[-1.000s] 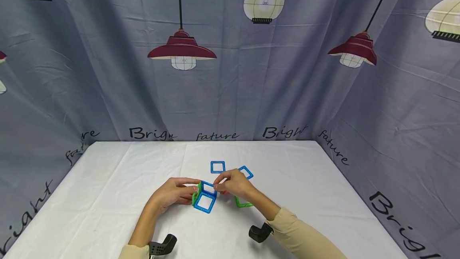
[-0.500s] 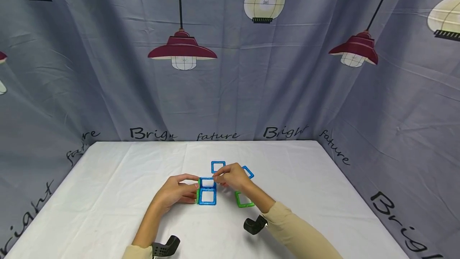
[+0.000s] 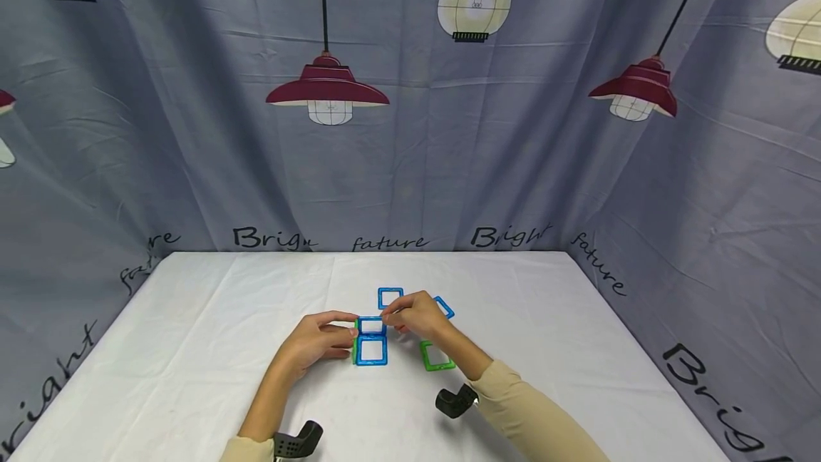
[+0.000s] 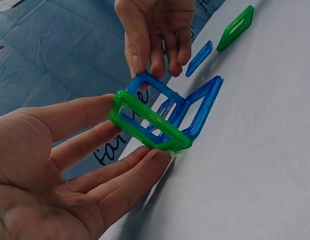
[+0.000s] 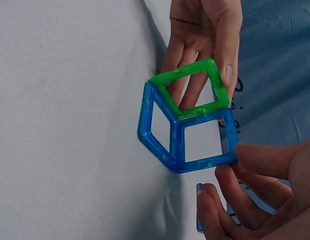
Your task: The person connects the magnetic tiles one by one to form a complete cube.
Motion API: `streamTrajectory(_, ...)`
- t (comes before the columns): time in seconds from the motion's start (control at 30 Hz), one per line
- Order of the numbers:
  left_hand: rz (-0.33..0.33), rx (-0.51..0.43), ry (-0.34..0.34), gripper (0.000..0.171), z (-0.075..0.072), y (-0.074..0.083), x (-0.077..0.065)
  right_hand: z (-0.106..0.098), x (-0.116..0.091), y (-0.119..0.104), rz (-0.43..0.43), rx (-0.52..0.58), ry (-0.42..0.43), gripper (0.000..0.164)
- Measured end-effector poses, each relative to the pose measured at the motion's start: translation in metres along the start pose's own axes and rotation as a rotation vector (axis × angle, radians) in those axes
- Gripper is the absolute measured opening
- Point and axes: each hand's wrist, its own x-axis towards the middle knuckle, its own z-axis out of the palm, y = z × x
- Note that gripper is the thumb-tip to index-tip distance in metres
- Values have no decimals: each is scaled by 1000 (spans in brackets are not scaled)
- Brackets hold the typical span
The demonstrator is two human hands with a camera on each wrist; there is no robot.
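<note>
**BOTH HANDS ON A THREE-FRAME CORNER, MID-TABLE!**

We've got the L hand [image 3: 311, 339] grasping the green translucent plastic square frame [image 5: 181, 71] by its edges, thumb and fingers spread across it. Over on the R, we see the R hand [image 3: 417, 321] pinching a corner of the blue translucent plastic square frame [image 5: 207, 162] btwn thumb and fingertips.

That one meets the nearer blue plastic square frame [image 3: 372, 362] edge to edge, at an angle, w/ the green on their L side; all 3 join at one corner, approx. centre of the white cloth-covered table [image 3: 192, 348].

Looking around, we spot loose pcs: a blue square outline [image 3: 390, 290] just beyond the hands, a blue angled square [image 3: 445, 306] part-hidden behind the R hand, and a green loose square [image 3: 439, 367] near the R forearm. Behind it all, we have a grey-blue curtain [image 3: 410, 184] w/ printed lamps.
</note>
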Motion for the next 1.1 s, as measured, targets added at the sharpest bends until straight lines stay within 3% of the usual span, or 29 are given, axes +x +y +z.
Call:
streamTrajectory(0.27, 0, -8, -14, 41, -2, -2, 1, -7, -2, 2, -36, -34, -11, 17)
streamTrajectory(0.47, 9, -24, -25, 40, -2, -2, 1, -20, 0, 3, -65, -38, 39, 26)
streamTrajectory(0.73, -7, -13, -19, 43, -1, -2, 0, -34, 24, 3, -84, -145, 173, 38)
streamTrajectory(0.93, 0, -23, -20, 42, -2, -2, 1, -31, 43, 9, -65, -199, 189, 41)
streamTrajectory(1.1, 6, -20, -31, 41, -2, -4, 1, -22, 53, 17, -52, -248, 149, 48)
